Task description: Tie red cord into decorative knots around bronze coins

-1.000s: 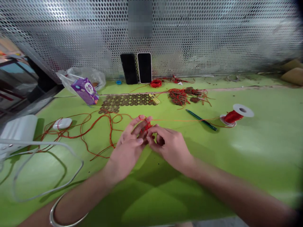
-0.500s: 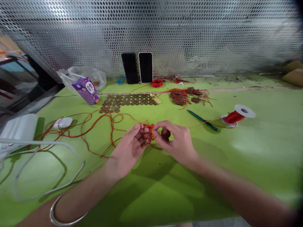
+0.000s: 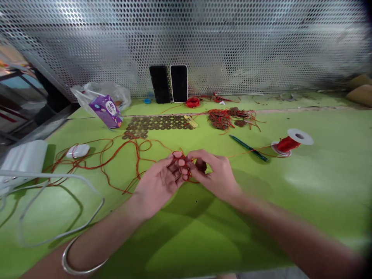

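Red cord (image 3: 188,176) is looped between my two hands over the green table. My left hand (image 3: 162,176) lies palm up with curled fingers, and loops of the cord pass around its fingertips. Thumb and forefinger of my right hand (image 3: 213,170) pinch the cord right beside the left fingertips. What lies inside the bundle is partly hidden by the fingers. A thin strand runs from there to the right, over a dark green pen (image 3: 248,148), to a white spool of red cord (image 3: 287,145). Longer loose red cords (image 3: 116,155) trail off to the left.
Rows of round brown coins (image 3: 162,122) lie behind my hands, a yellow cutter (image 3: 191,121) at their end. Coins tied with red cord (image 3: 220,118) are heaped further right. Two phones (image 3: 179,83) lean on the perforated panel. A purple box (image 3: 106,110) and white cable (image 3: 58,236) are left.
My left fingers have opened slightly, and its thumb has lifted away from the cord. The right hand has shifted slightly left, still pinching. The cord bundle is now more hidden behind the fingers.
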A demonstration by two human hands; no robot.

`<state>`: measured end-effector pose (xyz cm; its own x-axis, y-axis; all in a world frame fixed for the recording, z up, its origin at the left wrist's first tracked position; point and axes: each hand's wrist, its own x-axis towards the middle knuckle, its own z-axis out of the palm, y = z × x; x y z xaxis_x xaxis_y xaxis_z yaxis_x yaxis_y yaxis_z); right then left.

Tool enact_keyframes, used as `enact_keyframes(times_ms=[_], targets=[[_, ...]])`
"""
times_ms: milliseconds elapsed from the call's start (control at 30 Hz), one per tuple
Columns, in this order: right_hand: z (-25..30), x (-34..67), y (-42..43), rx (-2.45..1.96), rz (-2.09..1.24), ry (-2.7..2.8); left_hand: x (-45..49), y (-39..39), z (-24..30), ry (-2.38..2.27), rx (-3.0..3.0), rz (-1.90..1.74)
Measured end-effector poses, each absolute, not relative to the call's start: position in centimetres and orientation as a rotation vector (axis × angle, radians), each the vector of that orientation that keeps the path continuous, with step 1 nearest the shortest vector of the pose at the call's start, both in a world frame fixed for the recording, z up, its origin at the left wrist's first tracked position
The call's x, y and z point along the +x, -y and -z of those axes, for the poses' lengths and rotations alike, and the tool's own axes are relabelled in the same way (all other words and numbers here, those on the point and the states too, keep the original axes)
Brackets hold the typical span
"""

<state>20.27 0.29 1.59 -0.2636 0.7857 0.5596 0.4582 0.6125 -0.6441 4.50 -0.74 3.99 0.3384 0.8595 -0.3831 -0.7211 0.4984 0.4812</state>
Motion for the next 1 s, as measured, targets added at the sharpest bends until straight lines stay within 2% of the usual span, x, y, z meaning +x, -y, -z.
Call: enact_keyframes(times_ms=[1000], targets=[[-2.11, 21.02, -1.04, -0.884, -0.601, 1.943, 4.43, 0.83, -3.56, -0.578, 0.452, -0.999]])
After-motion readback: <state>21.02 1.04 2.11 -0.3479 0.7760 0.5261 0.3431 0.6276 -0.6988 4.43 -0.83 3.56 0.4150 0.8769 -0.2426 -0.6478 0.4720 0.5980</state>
